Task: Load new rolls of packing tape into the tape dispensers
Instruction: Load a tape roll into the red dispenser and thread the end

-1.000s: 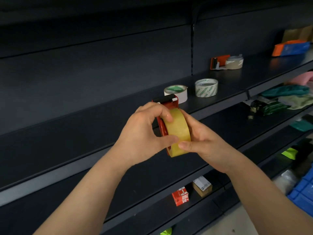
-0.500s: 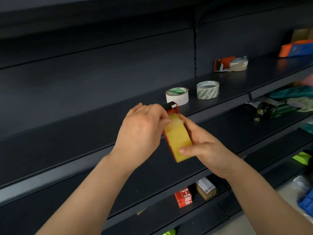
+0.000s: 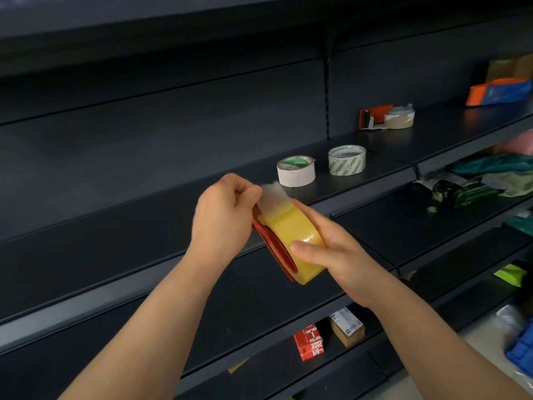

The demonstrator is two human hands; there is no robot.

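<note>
Packing tape roll (image 3: 291, 226), yellow-tan, sits on red dispenser (image 3: 275, 249), held in the air in front of dark shelf (image 3: 129, 232). R hand (image 3: 340, 255) grips roll round its outer face, thumb across front. L hand (image 3: 222, 217) pinches peeled free end (image 3: 272, 194) at top.

Judged: light, stiff core, slick backing. Free end thin, sticky, likely to fold on itself; hold by roll rim & end's edges.

Lower shelf: red box (image 3: 308, 342), white characters, not legible; carton (image 3: 347, 327) w/ label, unreadable. Beyond: white roll (image 3: 296, 176), green-printed roll (image 3: 347, 163), print too small. Far: orange dispenser (image 3: 375, 114) w/ roll.
</note>
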